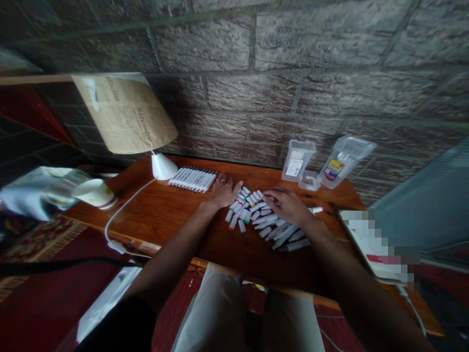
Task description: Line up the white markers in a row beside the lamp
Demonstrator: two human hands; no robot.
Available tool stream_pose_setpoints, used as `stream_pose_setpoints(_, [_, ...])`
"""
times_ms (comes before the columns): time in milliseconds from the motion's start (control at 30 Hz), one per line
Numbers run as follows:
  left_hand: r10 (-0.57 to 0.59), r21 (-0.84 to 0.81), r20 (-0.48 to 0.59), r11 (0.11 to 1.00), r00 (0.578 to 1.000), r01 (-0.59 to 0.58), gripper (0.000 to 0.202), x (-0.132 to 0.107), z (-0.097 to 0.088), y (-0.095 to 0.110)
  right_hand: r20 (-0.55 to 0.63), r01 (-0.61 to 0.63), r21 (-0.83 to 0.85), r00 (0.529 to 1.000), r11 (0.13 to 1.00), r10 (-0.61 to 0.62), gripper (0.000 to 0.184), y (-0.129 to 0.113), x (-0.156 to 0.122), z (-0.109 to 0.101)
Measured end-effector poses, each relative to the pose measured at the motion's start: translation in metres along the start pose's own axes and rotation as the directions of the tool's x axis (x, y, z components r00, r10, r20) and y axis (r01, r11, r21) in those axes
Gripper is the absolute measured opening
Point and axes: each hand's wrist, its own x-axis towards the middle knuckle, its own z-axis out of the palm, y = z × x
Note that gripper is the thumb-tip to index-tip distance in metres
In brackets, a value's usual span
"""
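A row of capped white markers (193,179) lies side by side at the back left of the desk. My left hand (223,192) rests at the right end of this row, its thumb apart from the fingers and nothing visible in it. Right of it is a heap of loose white marker caps (242,211) with coloured ends. Over the right side of the caps, my right hand (287,204) reaches with its fingers apart; no held thing shows. Below its palm lie several uncapped markers (284,235) in a loose pile, partly hidden by the hand and wrist.
Two clear plastic boxes (298,160) and a small clear lid (309,181) stand at the back right. A lamp (163,166) is at the back left, a paper cup (95,193) at the left edge. A tablet-like object (366,239) lies on the right.
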Motion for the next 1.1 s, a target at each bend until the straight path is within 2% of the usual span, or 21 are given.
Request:
stream_pose_setpoints(133, [0.172,-0.187,-0.019,0.967,0.985,-0.172,0.064,-0.002,0.001,0.008,0.013,-0.008,-0.008,1.0,1.0,0.008,0.027,-0.001,0.0,0.001])
stream_pose_setpoints(267, [0.296,-0.262,-0.003,0.922,0.955,-0.287,0.06,-0.006,0.006,0.016,0.058,-0.027,-0.012,0.998,1.0,0.027,0.029,-0.004,0.001,0.001])
stream_pose_setpoints(433, [0.329,-0.349,-0.04,0.88,0.943,-0.322,0.062,-0.009,0.005,0.02,0.067,-0.094,0.075,0.994,0.993,0.089,0.024,0.008,-0.004,-0.02])
stream_pose_setpoints(533, [0.333,-0.388,-0.033,0.865,0.942,-0.319,0.062,-0.009,0.003,0.023,0.173,-0.099,0.197,0.983,0.975,0.065,0.019,0.019,-0.012,-0.039])
stream_pose_setpoints(600, [0.338,-0.407,-0.02,0.857,0.941,-0.317,0.063,-0.009,0.003,0.024,0.243,-0.091,0.254,0.97,0.963,0.028,0.021,0.024,-0.017,-0.05])
stream_pose_setpoints(767, [0.351,-0.465,-0.016,0.826,0.936,-0.318,0.07,-0.008,0.005,0.025,0.309,-0.12,0.264,0.95,0.957,0.034,0.027,0.024,-0.022,-0.059])
stream_pose_setpoints(833, [0.352,-0.487,-0.018,0.815,0.936,-0.316,0.072,-0.008,0.006,0.025,0.301,-0.101,0.274,0.954,0.956,0.014,0.026,0.024,-0.021,-0.058])
stream_pose_setpoints(933, [0.346,-0.502,-0.036,0.805,0.938,-0.316,0.071,-0.007,0.006,0.027,0.225,-0.049,0.241,0.974,0.969,-0.007,0.022,0.026,-0.018,-0.049])
stream_pose_setpoints(1033, [0.345,-0.505,-0.059,0.799,0.937,-0.326,0.071,-0.006,0.006,0.028,0.119,-0.029,0.088,0.993,0.996,0.018,0.023,0.032,-0.015,-0.037])
stream_pose_setpoints(1100, [0.34,-0.507,-0.062,0.799,0.939,-0.322,0.071,-0.005,0.006,0.027,0.099,-0.023,-0.006,0.995,1.0,0.023,0.03,0.038,-0.014,-0.03])
